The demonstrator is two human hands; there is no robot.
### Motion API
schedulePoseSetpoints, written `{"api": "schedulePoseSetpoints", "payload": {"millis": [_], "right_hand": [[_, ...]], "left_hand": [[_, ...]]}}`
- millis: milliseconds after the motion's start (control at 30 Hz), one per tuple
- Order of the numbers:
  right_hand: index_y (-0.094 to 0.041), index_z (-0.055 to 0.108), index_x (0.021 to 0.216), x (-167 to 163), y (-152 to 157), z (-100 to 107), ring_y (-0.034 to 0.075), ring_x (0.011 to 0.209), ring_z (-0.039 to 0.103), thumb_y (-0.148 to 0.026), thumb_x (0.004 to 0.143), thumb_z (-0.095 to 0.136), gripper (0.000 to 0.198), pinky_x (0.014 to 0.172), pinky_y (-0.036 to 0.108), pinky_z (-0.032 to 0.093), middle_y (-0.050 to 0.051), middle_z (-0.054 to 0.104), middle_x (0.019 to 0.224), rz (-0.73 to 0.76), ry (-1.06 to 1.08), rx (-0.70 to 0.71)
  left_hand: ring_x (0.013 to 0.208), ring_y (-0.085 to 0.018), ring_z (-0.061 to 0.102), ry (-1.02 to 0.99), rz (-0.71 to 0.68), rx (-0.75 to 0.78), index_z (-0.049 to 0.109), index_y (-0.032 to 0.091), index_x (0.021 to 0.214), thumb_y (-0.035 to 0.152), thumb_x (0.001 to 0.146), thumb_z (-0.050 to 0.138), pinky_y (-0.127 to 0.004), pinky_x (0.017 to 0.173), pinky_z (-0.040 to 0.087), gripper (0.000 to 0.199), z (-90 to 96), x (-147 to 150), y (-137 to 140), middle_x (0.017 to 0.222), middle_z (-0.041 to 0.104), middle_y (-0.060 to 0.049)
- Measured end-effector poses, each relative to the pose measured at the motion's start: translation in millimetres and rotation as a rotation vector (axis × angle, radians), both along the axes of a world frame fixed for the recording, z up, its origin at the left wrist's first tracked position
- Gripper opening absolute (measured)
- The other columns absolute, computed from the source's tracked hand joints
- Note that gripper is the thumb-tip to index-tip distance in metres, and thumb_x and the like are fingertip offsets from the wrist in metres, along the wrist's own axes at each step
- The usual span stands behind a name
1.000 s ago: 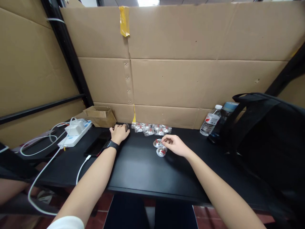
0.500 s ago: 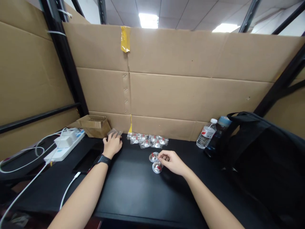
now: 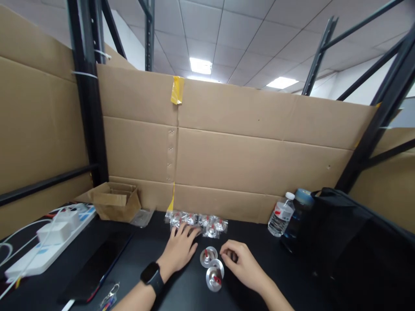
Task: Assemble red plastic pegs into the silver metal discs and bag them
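Note:
Small shiny metal discs with raised middles and red pieces, resembling finger cymbals, lie on the black table. One disc (image 3: 208,257) is farther back; a nearer disc (image 3: 214,278) overlaps another disc (image 3: 219,264). My left hand (image 3: 179,248), wearing a black watch (image 3: 151,276), is spread flat with its fingertips at the near edge of a row of clear packets (image 3: 212,225) holding similar discs. Just right of the loose discs rests my right hand (image 3: 241,263), its fingers curled toward the thumb. Whatever those fingers may hold is hidden.
A brown cardboard box (image 3: 115,203) and a clear plastic packet (image 3: 142,217) sit at back left. Nearby are a white power strip (image 3: 48,246), a phone (image 3: 97,268) and a keyring (image 3: 110,296). A water bottle (image 3: 281,216), a blue-lidded bottle (image 3: 300,211) and a black backpack (image 3: 353,250) stand right.
My left hand has moved right, from the clear plastic packet by the box to the row of packets. My right hand stays beside the loose discs. The view has tilted upward.

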State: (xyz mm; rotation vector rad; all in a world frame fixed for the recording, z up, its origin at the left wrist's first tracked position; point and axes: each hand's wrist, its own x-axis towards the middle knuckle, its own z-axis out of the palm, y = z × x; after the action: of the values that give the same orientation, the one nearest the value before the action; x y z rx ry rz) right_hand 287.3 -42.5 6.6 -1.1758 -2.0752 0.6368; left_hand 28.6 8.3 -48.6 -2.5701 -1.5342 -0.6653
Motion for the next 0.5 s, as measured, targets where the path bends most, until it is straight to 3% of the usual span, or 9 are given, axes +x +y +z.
{"api": "schedulePoseSetpoints", "payload": {"millis": [167, 300, 500], "right_hand": [[-0.021, 0.071, 0.085, 9, 14, -11, 0.018, 0.065, 0.057, -0.036, 0.092, 0.060, 0.020, 0.061, 0.029, 0.043, 0.002, 0.063, 0.069, -0.088, 0.091, -0.080], [-0.022, 0.071, 0.086, 20, 29, -23, 0.018, 0.063, 0.054, -0.043, 0.091, 0.060, 0.024, 0.058, 0.030, 0.041, 0.002, 0.062, 0.067, -0.131, 0.083, -0.092], [-0.021, 0.070, 0.085, 29, 36, -28, 0.018, 0.062, 0.054, -0.045, 0.092, 0.059, 0.027, 0.059, 0.030, 0.041, 0.002, 0.061, 0.066, -0.174, 0.100, -0.068]], "left_hand": [[0.124, -0.036, 0.053, 0.034, 0.033, -0.008, 0.063, 0.031, 0.123, 0.015, 0.091, 0.046, -0.058, 0.104, 0.032, 0.040, 7.8, -15, -8, 0.119, 0.068, -0.014], [0.109, -0.034, 0.059, 0.044, 0.009, -0.065, 0.064, 0.029, 0.116, 0.015, 0.093, 0.043, -0.057, 0.098, 0.032, 0.034, 14.0, -22, -18, 0.100, 0.072, -0.013], [0.108, -0.032, 0.059, 0.043, 0.056, -0.053, 0.066, 0.029, 0.117, 0.020, 0.097, 0.042, -0.052, 0.095, 0.030, 0.033, 16.0, -22, -20, 0.098, 0.074, -0.014]]}}
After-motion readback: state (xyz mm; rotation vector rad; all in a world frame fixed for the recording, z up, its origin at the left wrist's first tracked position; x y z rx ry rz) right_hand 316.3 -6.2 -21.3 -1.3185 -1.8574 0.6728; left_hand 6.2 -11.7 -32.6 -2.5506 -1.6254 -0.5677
